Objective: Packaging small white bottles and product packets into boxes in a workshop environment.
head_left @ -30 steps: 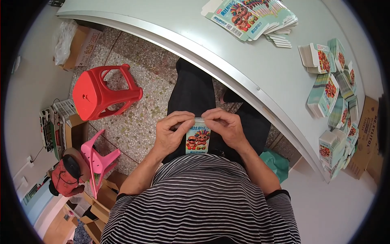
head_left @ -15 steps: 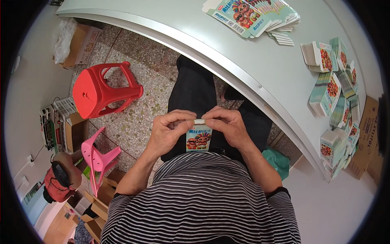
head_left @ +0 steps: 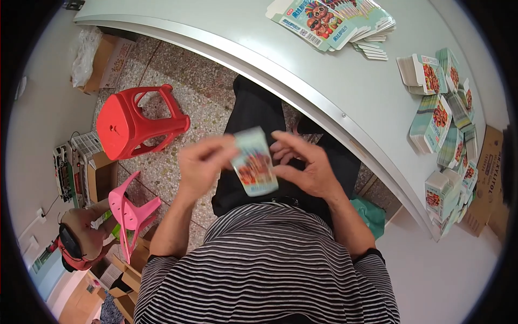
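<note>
and here's your l hand [head_left: 202, 162], a bit blurred, thumb and fingers pinched tight on the upper l edge of a small pale green carton [head_left: 253, 164]. the carton's up over your lap, tilted a touch, cartoon figs on the side facing you, also smeared w/ motion. your r hand [head_left: 305, 164] is right beside it, half open, fingers curled, thumb well apart from them, nothing in the grip; thumb tip's by the carton's r edge, can't tell if it's touching. black trousers [head_left: 251, 108] underneath, striped shirt [head_left: 270, 259] nearer you. up front there's the pale table [head_left: 232, 21] w/ a fanned pile of flat cartons [head_left: 329, 24] near the top, and over on the r, approx. a dozen stacks of similar cartons [head_left: 431, 121] bunched together, some leaning. brown cardboard box [head_left: 488, 173] just past those. red stool [head_left: 116, 127] on the speckled floor [head_left: 199, 97] to your l, pink chair [head_left: 132, 208] nearer you.
</note>
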Action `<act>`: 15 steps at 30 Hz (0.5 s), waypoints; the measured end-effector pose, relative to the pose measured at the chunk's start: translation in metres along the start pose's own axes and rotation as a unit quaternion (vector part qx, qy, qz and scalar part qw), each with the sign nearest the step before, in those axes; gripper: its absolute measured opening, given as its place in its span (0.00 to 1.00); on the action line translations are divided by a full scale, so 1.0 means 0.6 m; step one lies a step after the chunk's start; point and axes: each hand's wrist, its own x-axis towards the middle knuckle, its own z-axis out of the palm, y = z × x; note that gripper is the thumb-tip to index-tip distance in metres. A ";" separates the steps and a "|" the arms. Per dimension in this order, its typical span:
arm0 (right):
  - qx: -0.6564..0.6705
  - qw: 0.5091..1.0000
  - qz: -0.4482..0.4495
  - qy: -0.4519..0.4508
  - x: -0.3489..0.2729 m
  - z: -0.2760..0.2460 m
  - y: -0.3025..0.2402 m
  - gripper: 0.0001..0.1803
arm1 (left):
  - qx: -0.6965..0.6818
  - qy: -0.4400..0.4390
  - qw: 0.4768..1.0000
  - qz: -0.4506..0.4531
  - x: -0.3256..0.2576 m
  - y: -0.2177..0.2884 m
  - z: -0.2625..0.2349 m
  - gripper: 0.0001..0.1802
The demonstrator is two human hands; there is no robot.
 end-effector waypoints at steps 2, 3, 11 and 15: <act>-0.014 0.999 -0.003 0.052 0.007 -0.020 -0.027 0.28 | -0.067 0.189 0.976 0.089 0.072 0.051 -0.019 0.11; 0.005 0.997 -0.014 0.080 0.015 -0.032 -0.036 0.26 | -0.160 0.187 0.962 0.121 0.117 0.090 -0.032 0.15; -0.452 0.812 -0.252 0.270 0.166 -0.110 -0.137 0.22 | -0.164 -0.247 0.942 0.159 0.381 0.208 -0.045 0.49; -0.635 0.700 -0.201 0.257 0.247 -0.139 -0.145 0.32 | -0.021 0.073 0.993 0.086 0.334 0.146 0.051 0.35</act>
